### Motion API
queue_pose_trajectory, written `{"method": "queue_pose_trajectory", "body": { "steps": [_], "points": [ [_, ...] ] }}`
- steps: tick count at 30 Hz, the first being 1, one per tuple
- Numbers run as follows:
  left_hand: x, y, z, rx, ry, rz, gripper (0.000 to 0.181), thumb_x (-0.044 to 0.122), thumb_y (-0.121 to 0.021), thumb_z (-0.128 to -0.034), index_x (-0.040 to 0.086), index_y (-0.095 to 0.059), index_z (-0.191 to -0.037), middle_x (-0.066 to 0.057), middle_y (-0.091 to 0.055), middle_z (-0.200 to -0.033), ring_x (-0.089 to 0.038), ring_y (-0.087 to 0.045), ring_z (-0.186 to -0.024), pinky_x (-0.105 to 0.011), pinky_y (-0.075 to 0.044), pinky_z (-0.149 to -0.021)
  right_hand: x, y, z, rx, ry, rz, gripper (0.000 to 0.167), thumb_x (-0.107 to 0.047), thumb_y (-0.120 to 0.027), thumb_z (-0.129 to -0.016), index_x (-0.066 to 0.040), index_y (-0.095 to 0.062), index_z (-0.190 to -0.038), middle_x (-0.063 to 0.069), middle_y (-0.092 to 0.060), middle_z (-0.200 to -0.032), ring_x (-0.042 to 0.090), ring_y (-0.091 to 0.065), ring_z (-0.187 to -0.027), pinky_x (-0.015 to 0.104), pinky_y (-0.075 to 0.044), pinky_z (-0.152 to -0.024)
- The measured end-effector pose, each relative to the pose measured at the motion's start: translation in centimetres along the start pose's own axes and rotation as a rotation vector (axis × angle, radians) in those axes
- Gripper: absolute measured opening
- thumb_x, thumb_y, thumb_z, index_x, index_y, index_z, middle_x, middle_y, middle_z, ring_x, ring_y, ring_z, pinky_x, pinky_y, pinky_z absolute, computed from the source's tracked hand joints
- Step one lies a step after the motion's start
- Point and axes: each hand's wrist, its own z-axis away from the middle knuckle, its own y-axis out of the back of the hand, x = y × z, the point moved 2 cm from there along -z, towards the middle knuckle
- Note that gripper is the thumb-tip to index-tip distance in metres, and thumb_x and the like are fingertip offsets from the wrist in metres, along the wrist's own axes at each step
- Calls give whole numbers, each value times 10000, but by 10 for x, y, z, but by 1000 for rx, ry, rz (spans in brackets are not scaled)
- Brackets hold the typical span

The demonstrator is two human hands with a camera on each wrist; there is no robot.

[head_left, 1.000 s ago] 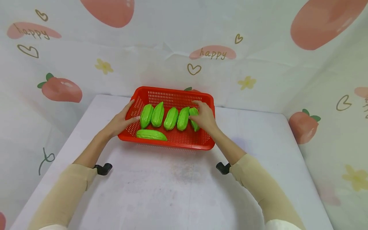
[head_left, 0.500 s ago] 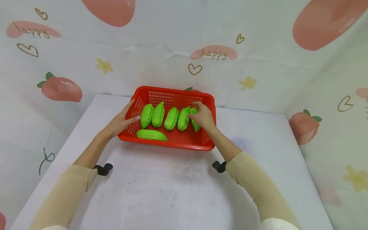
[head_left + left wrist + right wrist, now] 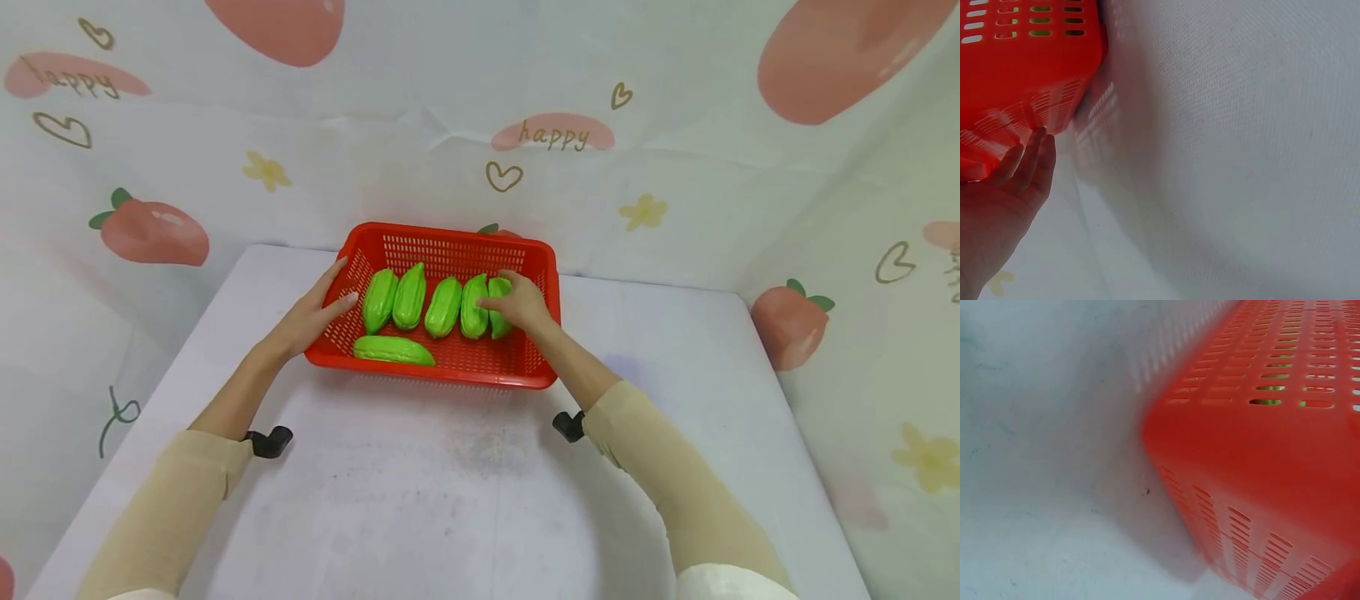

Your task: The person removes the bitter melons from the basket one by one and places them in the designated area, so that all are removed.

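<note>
Head view: red basket (image 3: 435, 374) at the twelve o'clock side of the table (image 3: 450, 475); five green gourds (image 3: 443, 307) in a row, a crosswise gourd (image 3: 393, 350) at seven o'clock. Right hand (image 3: 529, 302) arched over the three o'clock gourd (image 3: 500, 323), thumb and forefinger apart, thumb over its neighbour (image 3: 472, 323); grip can't be told. Risk: that thumb could knock the neighbour askew.

Left wrist: left hand (image 3: 1004, 203) at the basket's nine o'clock end, fingers nearly straight against its outer wall; so light a touch might let the basket skid under a hard push.

Right wrist: basket corner, green through slots; right hand unseen.
</note>
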Motion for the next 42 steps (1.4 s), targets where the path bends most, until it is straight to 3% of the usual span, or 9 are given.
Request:
{"method": "queue_pose_trajectory", "body": {
  "steps": [13,21,25,33,42],
  "points": [
    [1,5,-2,4,8,30,735,420,-424,-1035,243,-5,-1612,-167,-86,-1642,-430,-335,-1336,-630,-324,-1069,-2,-4,-7,-74,-40,21,731,-136,-754,-864,-133,-413,-1510,150,-473,-1441,298,-479,-1223,420,-463,-1013],
    [29,7,14,-9,19,47,732,387,-414,-1040,163,-14,-1610,-207,-94,-1630,-453,-333,-1325,-643,-314,-1069,-2,-8,-8,-116,-26,15,764,-102,-760,-849,-162,-403,-1522,138,-462,-1453,290,-455,-1241,410,-419,-1053],
    [34,6,17,-7,25,42,734,402,-414,-1038,170,-18,-1611,-211,-103,-1627,-456,-344,-1318,-642,-325,-1062,-2,-8,-8,-102,-1,42,774,-92,-768,-836,-156,-406,-1518,136,-475,-1444,289,-467,-1225,411,-442,-1030],
    [21,3,10,-2,48,36,731,406,-424,-1038,211,-15,-1613,-200,-112,-1628,-450,-371,-1294,-632,-338,-1056,-1,-6,-4,-62,88,58,781,-133,-768,-844,-155,-387,-1526,131,-492,-1434,289,-491,-1205,416,-449,-1021],
    [-3,-1,-2,1,51,27,730,457,-415,-1029,289,-5,-1609,-186,-133,-1626,-431,-411,-1263,-598,-408,-1010,-3,0,-1,-41,132,-59,800,-159,-767,-853,-216,-367,-1544,99,-486,-1439,267,-495,-1187,405,-461,-1004]
  ]
}}
